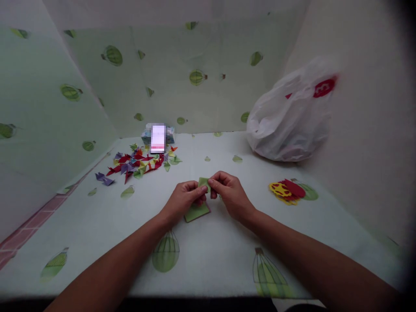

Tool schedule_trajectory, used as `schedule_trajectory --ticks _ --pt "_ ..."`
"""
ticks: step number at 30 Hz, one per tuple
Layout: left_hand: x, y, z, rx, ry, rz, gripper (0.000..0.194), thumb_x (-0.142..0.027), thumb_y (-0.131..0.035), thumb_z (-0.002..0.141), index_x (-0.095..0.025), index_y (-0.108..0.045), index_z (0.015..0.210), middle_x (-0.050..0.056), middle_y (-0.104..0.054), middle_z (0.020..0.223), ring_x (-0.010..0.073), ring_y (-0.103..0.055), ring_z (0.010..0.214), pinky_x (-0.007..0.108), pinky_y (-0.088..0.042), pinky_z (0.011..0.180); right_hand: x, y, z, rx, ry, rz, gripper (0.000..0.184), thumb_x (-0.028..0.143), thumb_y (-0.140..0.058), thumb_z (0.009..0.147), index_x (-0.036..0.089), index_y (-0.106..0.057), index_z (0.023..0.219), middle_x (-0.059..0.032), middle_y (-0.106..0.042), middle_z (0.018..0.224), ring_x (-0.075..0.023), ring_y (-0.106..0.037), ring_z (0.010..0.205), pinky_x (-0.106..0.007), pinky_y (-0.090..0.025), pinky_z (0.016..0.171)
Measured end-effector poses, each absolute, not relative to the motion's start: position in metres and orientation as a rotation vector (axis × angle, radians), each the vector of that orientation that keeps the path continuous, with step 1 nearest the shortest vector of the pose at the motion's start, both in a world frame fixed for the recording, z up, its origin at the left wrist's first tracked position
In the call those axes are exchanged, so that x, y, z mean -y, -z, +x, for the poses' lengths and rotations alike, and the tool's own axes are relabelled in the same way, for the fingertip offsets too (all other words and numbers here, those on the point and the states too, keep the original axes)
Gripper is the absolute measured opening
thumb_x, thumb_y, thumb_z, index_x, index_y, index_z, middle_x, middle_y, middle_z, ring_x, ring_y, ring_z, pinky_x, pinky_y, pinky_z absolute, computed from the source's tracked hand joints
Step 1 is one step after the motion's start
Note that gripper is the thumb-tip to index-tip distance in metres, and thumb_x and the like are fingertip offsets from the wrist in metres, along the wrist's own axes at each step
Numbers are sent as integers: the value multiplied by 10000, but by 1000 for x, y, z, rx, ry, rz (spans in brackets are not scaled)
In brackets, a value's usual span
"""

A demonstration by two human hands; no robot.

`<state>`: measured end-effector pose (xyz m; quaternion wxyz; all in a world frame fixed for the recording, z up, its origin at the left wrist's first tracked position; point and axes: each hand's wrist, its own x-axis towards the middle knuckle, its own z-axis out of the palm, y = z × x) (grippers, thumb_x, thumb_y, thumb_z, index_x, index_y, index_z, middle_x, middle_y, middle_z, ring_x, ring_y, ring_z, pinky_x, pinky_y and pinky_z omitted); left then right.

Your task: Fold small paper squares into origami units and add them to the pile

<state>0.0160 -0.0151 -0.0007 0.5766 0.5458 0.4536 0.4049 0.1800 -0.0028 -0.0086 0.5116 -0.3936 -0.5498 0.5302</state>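
A small piece of green folded paper [203,182] is held up between my two hands, over the middle of the table. My left hand [186,195] pinches it from the left, thumb on the near face. From the right, my right hand [227,190] grips its edge between thumb and fingers. Under my left hand lies a stack of square paper [197,212], green on top, partly covered by the fingers. Farther back on the left is a loose pile of folded paper cranes [143,164] in red, purple, green, yellow and orange.
A lit phone [158,138] leans against a tissue box [170,135] behind the cranes. At the back right stands a white plastic bag [289,121]. Yellow and red paper cutouts [286,190] lie right of my hands. Walls close in the table [224,260] on three sides.
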Motion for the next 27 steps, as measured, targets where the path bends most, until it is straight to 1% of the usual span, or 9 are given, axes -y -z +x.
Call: schedule_trajectory --ticks 4,6,12,15,18,23,27 --pt "16 0 17 -1059 -976 1283 379 -445 -745 768 -168 -544 605 -18 -571 558 89 -469 504 231 -360 522 5 9 178 1231 -1342 -912 244 346 -693 801 181 -556 683 44 -549 536 -101 -496 517 -251 -379 552" --pt "16 0 17 -1060 -993 1296 383 -432 -746 768 -169 -529 596 -21 -562 548 88 -468 505 229 -357 521 5 9 178 1235 -1353 -896 244 348 -690 806 180 -557 687 43 -550 539 -102 -500 519 -251 -380 554" --pt "16 -2 15 -1108 -1067 1340 289 -426 -717 799 -154 -647 729 -6 -600 633 108 -521 579 231 -391 561 3 7 181 1457 -1194 -951 245 370 -668 838 183 -573 712 34 -558 572 -111 -497 539 -261 -378 556" --pt "16 -3 13 -1108 -1117 1345 281 -421 -709 803 -154 -656 731 1 -614 677 119 -552 624 243 -429 611 5 5 181 1518 -1175 -969 246 383 -664 836 186 -578 716 30 -564 585 -113 -504 540 -263 -384 553" --pt "16 -4 12 -1123 -1128 1384 286 -419 -677 828 -156 -659 717 3 -608 672 126 -557 640 255 -440 643 6 4 181 1520 -1186 -960 254 392 -660 835 190 -569 710 32 -556 573 -114 -499 534 -261 -381 545" --pt "17 -4 12 -1144 -1105 1424 319 -450 -612 873 -163 -650 741 9 -613 654 138 -569 638 261 -436 639 4 2 183 1551 -1144 -976 235 370 -650 839 192 -564 713 33 -553 577 -112 -504 531 -261 -383 543" --pt "15 -4 12 -1136 -1071 1457 306 -444 -622 866 -158 -640 760 13 -621 671 134 -574 624 257 -435 621 3 3 183 1543 -1109 -999 237 361 -643 844 188 -560 705 35 -541 561 -111 -492 521 -261 -369 536"
